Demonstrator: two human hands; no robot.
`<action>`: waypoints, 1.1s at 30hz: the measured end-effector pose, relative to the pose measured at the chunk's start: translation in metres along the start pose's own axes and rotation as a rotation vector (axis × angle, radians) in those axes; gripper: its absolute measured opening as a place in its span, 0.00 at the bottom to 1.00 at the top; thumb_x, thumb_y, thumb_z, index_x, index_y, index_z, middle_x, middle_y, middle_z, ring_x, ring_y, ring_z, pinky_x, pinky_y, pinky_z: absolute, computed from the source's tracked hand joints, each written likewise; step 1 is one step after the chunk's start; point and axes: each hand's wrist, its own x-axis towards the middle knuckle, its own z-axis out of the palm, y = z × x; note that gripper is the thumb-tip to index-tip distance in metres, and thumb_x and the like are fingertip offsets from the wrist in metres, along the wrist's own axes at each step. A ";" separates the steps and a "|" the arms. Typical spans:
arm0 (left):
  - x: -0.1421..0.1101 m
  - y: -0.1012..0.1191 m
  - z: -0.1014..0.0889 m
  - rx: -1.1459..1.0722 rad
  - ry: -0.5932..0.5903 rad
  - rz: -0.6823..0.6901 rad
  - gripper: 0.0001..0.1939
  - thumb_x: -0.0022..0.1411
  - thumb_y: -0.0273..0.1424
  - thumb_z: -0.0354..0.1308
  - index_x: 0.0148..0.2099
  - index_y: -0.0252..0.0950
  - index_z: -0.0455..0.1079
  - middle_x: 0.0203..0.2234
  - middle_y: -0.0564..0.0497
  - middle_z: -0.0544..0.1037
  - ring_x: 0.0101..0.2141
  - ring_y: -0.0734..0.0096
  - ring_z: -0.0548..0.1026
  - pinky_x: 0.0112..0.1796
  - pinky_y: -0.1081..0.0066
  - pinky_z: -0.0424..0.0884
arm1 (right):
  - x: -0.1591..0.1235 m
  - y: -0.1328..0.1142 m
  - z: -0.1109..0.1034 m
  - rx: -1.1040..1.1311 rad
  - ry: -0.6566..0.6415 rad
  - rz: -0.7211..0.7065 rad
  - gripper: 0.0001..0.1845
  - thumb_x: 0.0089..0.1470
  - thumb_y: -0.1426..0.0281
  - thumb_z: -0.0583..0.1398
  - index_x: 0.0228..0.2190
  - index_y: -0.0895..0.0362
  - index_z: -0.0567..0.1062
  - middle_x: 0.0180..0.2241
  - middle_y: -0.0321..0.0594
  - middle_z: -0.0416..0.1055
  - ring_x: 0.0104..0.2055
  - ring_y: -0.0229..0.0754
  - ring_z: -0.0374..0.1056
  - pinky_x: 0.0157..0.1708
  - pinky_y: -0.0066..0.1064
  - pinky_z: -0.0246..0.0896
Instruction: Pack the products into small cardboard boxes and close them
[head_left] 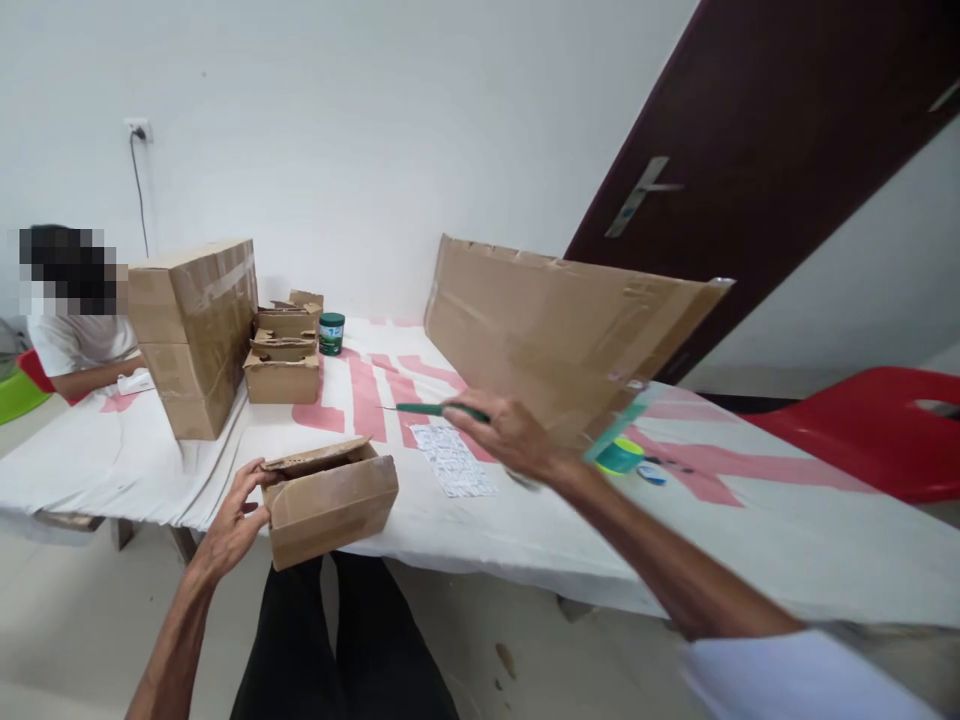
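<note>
My left hand (234, 522) grips the left end of a small cardboard box (337, 510), its thumb and fingers closed over the corner. That box is tilted at the table's front edge, above my legs, with a torn flap raised along its top. Off to the right, my right hand (510, 432) is closed around a slim green-handled tool (424, 408). The tool's thin pointed tip faces left, apart from the box; its exact kind is unclear. Below the tool, a sheet of patterned paper (454, 460) lies on the cloth.
Small open boxes (283, 380) and a green tub (331, 335) stand beside a tall carton (202, 340). A large cardboard panel (555, 330) leans behind my right hand, near tape rolls (621, 456). Another person (71, 345) sits at left; a red chair (862, 430) is at right.
</note>
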 end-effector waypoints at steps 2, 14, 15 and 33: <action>0.004 0.002 -0.004 -0.059 -0.058 -0.019 0.25 0.61 0.40 0.60 0.60 0.43 0.74 0.73 0.43 0.58 0.72 0.45 0.56 0.60 0.55 0.71 | -0.035 0.021 0.045 0.027 0.015 0.130 0.20 0.64 0.55 0.54 0.39 0.55 0.79 0.38 0.45 0.80 0.37 0.47 0.74 0.38 0.37 0.67; 0.009 0.021 -0.018 0.077 -0.238 -0.026 0.50 0.51 0.51 0.74 0.72 0.46 0.61 0.72 0.40 0.58 0.69 0.35 0.61 0.57 0.49 0.74 | -0.067 0.032 0.166 0.245 0.248 0.209 0.17 0.66 0.61 0.53 0.43 0.55 0.78 0.43 0.51 0.77 0.49 0.53 0.74 0.50 0.45 0.71; 0.010 0.024 -0.019 0.091 -0.249 -0.022 0.49 0.52 0.50 0.73 0.71 0.46 0.61 0.72 0.40 0.58 0.69 0.36 0.61 0.57 0.49 0.74 | -0.054 0.024 0.158 0.302 0.261 0.176 0.17 0.67 0.60 0.53 0.44 0.55 0.78 0.45 0.50 0.77 0.50 0.52 0.74 0.49 0.44 0.72; 0.042 0.028 -0.036 0.131 -0.229 0.057 0.31 0.55 0.46 0.73 0.58 0.43 0.73 0.63 0.43 0.68 0.61 0.45 0.72 0.57 0.52 0.74 | 0.059 -0.052 0.116 0.035 -0.182 -0.237 0.12 0.60 0.69 0.65 0.45 0.54 0.83 0.43 0.44 0.79 0.50 0.49 0.71 0.52 0.38 0.65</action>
